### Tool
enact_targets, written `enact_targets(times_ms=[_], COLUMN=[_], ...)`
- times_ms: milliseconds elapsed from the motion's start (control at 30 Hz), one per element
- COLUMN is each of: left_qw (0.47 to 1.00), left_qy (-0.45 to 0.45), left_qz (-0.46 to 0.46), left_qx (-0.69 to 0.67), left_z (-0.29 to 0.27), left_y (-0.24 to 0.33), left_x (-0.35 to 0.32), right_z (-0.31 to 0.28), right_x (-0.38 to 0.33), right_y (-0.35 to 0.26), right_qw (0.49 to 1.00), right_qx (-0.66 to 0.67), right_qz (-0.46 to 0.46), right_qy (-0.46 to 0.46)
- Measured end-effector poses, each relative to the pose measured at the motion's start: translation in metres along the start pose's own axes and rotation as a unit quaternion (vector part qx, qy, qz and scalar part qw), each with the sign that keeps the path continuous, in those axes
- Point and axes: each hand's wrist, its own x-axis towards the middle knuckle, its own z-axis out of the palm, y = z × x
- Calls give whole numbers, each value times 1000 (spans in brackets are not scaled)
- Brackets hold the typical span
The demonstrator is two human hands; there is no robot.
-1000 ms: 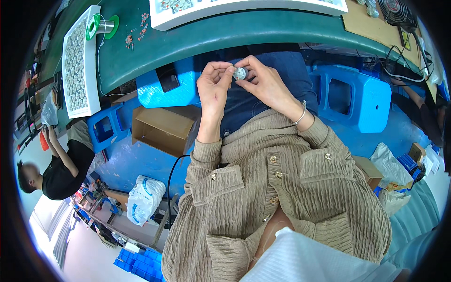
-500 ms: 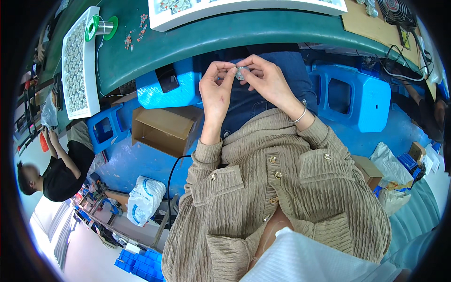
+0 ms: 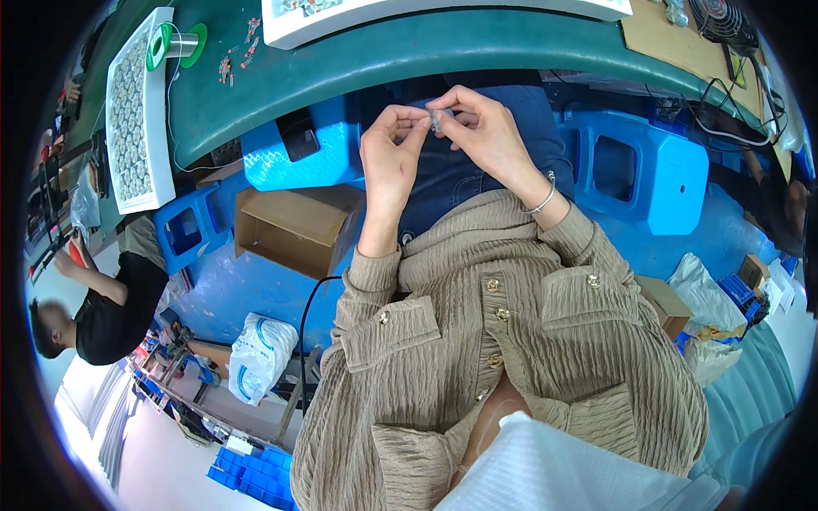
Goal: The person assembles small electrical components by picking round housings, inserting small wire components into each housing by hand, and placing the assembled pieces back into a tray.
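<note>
Above my lap, just off the table's near edge, a small greyish-green part (image 3: 434, 122) is pinched between both hands' fingertips. It appears roughly disc-shaped and stands nearly edge-on; the fingers cover much of it. My left hand (image 3: 392, 157) grips its left side with thumb and index finger, the other fingers curled. My right hand (image 3: 487, 134), with a bracelet at the wrist, closes its thumb and index finger on the right side. Whether any thin lead is held with it is too small to tell.
The green table (image 3: 383, 64) carries a white foam tray (image 3: 158, 145) of round parts, a solder wire spool (image 3: 181, 45), loose red-and-orange components (image 3: 250, 53) and another white tray (image 3: 443, 21). Below are blue stools (image 3: 652, 170) and a cardboard box (image 3: 290, 230). Another person (image 3: 119, 298) works at left.
The small part has turned from showing its face to nearly edge-on. My right hand has risen slightly, its fingers shifting on the part. The other person's arms have moved.
</note>
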Motion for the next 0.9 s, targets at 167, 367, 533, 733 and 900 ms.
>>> enact_targets(times_ms=[167,367,533,733,900], left_qw=[999,997,998,997,993], left_qy=[17,31,48,42,37], left_qz=[-5,-3,29,14,-17], left_qx=[-47,-73,-15,-62,-107], left_z=[6,10,14,14,12], left_y=[-5,-10,-12,-13,-13], left_x=[1,1,2,2,2], right_z=[4,5,2,2,2], right_x=[1,2,2,1,2], right_y=[3,2,-1,-2,-2], right_qw=[999,998,999,999,999], right_qx=[18,17,-7,-9,-29], right_qz=[-22,-32,-18,-19,-20], right_qy=[36,57,37,43,37])
